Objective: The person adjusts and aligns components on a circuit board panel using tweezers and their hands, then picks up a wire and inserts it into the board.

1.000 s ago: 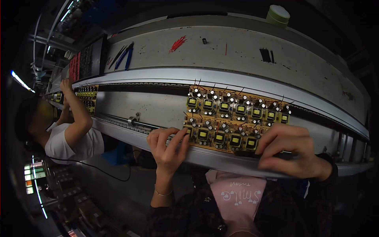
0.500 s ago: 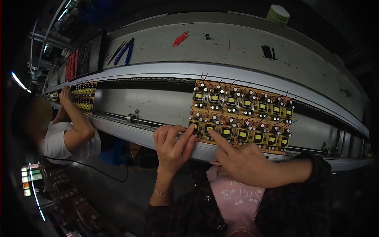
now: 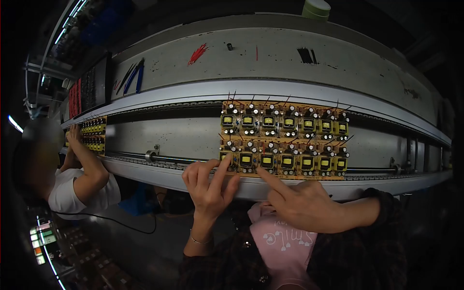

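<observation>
A panel of joined circuit boards (image 3: pixel 284 138) lies across the conveyor rails, with two rows of yellow-topped transformers, small capacitors and upright red and black wires. My left hand (image 3: pixel 209 186) is at its near left corner, index finger stretched onto the leftmost near-row transformer (image 3: pixel 225 157), which is partly covered. No object shows in its spread fingers. My right hand (image 3: pixel 307 202) points with its index finger at the panel's near edge, just below the neighbouring transformer (image 3: pixel 246 160). Its other fingers are curled, and it appears to hold nothing.
Beyond the rail, a grey shelf (image 3: pixel 362 70) carries red wires (image 3: pixel 197 53), black wires (image 3: pixel 305 55), blue-handled pliers (image 3: pixel 135 79) and a green-white container (image 3: pixel 316 9). At left, a co-worker's hand (image 3: pixel 74 134) works at another board panel (image 3: pixel 94 136).
The whole view has shifted, so the panel appears farther left. My right index fingertip has moved off the second transformer down to the panel's near edge. My left hand stays at the corner.
</observation>
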Motion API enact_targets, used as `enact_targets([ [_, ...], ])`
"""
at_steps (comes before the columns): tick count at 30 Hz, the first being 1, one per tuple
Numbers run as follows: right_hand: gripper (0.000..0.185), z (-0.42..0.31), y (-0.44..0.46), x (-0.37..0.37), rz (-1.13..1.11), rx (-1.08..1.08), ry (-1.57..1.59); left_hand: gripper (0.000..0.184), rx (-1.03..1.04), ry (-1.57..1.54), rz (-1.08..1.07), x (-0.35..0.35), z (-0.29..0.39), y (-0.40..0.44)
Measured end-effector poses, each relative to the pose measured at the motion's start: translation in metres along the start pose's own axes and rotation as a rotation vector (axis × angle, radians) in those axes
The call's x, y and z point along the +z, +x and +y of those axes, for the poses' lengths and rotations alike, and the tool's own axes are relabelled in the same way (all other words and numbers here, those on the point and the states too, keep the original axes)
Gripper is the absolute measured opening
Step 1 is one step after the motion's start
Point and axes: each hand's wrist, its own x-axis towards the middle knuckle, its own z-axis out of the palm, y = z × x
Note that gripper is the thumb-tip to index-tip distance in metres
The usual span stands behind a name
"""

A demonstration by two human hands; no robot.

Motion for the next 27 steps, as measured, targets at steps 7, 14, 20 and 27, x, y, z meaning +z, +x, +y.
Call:
enact_targets([
  [7, 0.026, 0.014, -0.030, -0.007, 0.024, 0.153, -0.041, 0.034, 0.144, -0.050, -0.070, 0.012, 0.034, 0.012],
  [14, 0.027, 0.013, -0.025, 0.003, 0.027, 0.192, -0.026, 0.039, 0.174, -0.023, -0.102, 0.012, 0.023, 0.011],
  [20, 0.029, 0.018, -0.055, -0.011, 0.134, 0.286, 0.010, 0.038, 0.189, -0.108, -0.106, 0.020, 0.050, 0.010],
  [27, 0.030, 0.027, -0.078, -0.018, 0.089, 0.378, -0.115, 0.042, 0.276, -0.115, -0.191, 0.033, 0.083, 0.029],
])
